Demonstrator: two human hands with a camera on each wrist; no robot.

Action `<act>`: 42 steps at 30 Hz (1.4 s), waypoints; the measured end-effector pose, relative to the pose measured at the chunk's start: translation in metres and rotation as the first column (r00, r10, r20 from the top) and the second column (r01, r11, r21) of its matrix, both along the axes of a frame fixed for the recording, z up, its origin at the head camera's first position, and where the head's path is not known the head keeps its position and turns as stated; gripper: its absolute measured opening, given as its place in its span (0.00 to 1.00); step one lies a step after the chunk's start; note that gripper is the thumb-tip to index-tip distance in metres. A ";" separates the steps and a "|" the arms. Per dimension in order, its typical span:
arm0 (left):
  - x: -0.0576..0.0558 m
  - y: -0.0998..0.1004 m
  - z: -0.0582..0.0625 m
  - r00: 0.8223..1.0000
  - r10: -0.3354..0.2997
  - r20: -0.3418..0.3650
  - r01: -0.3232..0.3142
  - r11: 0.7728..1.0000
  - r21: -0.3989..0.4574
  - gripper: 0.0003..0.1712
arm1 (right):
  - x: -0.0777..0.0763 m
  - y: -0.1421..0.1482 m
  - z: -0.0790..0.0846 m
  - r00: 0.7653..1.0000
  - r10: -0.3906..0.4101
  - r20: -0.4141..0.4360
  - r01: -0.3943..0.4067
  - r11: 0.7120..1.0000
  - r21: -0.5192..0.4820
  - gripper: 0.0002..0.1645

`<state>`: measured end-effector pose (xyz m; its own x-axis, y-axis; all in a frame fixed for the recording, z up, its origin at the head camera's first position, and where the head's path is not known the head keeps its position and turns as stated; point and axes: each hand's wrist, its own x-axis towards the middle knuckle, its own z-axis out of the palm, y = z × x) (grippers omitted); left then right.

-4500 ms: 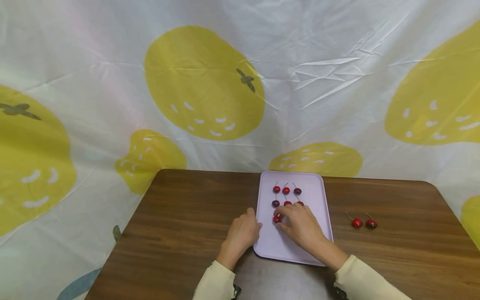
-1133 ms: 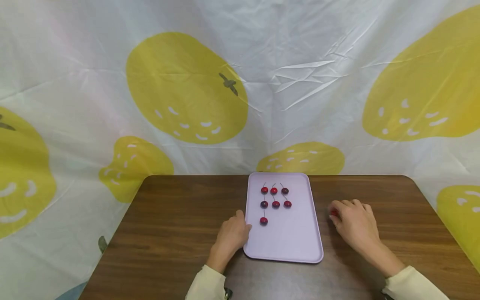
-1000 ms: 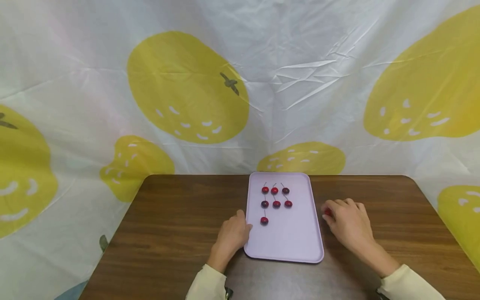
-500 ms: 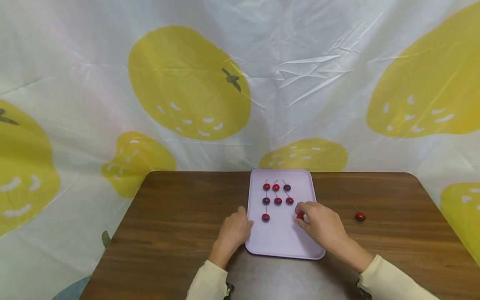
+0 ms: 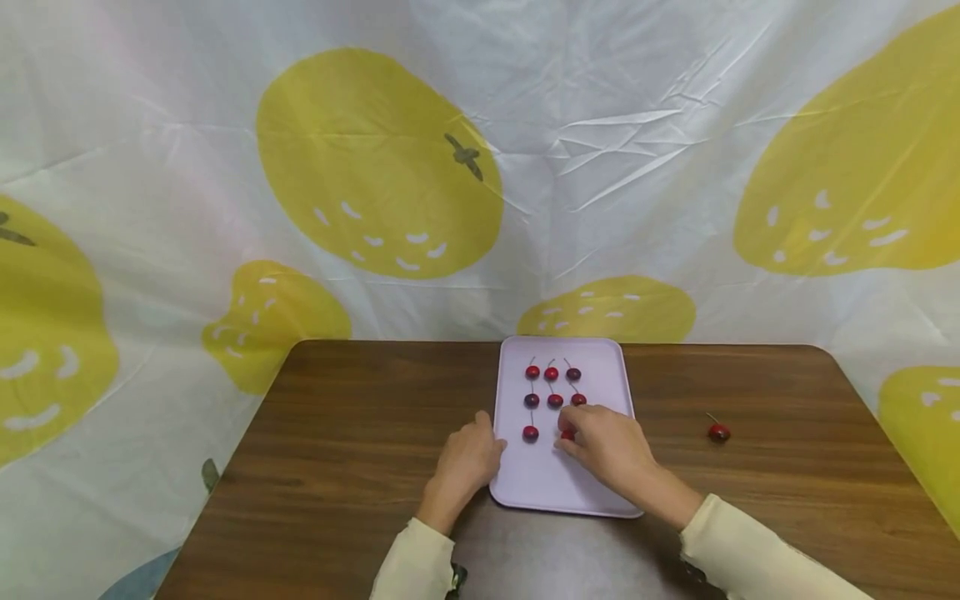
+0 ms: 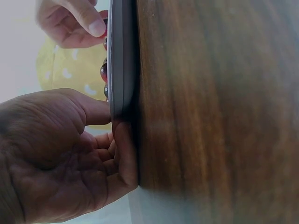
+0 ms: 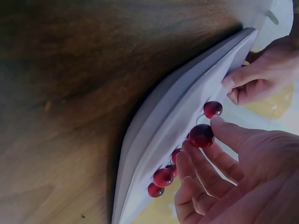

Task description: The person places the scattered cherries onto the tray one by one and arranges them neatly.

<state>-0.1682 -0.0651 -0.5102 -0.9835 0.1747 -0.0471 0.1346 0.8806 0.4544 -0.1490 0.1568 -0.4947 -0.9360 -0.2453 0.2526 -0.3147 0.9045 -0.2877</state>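
Note:
My right hand [image 5: 611,446] pinches a red cherry [image 7: 202,136] between thumb and fingertips, close over the lilac tray [image 5: 558,492]. On the tray, two rows of three cherries lie with their stems pointing away, and a single cherry [image 5: 531,433] begins a third row at the left. The held cherry is just right of that one. My left hand [image 5: 467,458] grips the tray's left edge; in the left wrist view the thumb is at the rim and the curled fingers reach the underside. Part of the held cherry is hidden by the right fingers in the head view.
One more cherry [image 5: 718,432] with a stem lies on the brown wooden table [image 5: 375,425], right of the tray. Behind the table's far edge hangs a white curtain [image 5: 600,208] printed with yellow fruit.
My right hand has picked a cherry up from the table on the right and carried it left over the tray, beside the lone third-row cherry. The left hand stays at the tray edge.

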 end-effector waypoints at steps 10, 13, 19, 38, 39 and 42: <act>0.002 -0.001 0.002 1.000 0.004 -0.004 -0.004 1.000 0.000 0.20 | -0.006 -0.011 -0.001 1.000 0.022 -0.009 -0.022 1.000 0.009 0.16; 0.002 -0.001 0.001 1.000 -0.002 -0.017 0.002 1.000 0.002 0.19 | -0.008 -0.012 -0.001 1.000 0.023 0.005 -0.023 1.000 0.013 0.16; 0.002 0.000 0.000 1.000 -0.005 -0.025 0.005 1.000 -0.008 0.20 | -0.008 -0.013 -0.003 1.000 0.017 0.015 -0.018 1.000 0.024 0.16; 0.002 0.002 0.002 1.000 0.001 -0.005 -0.001 1.000 -0.014 0.20 | 0.011 0.015 0.001 0.995 -0.036 -0.094 0.042 0.998 0.056 0.33; 0.002 0.002 0.002 1.000 0.001 -0.007 -0.001 1.000 -0.014 0.20 | 0.014 0.020 0.003 0.994 -0.047 -0.098 0.052 0.997 0.055 0.33; 0.001 0.001 0.003 1.000 0.003 -0.024 -0.003 1.000 -0.012 0.20 | 0.021 0.037 0.009 0.992 -0.073 -0.106 0.078 0.996 0.044 0.33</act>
<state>-0.1673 -0.0646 -0.5071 -0.9849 0.1711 -0.0255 0.1427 0.8865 0.4401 -0.1277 0.1941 -0.4859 -0.9216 -0.1891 0.3389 -0.2710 0.9388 -0.2129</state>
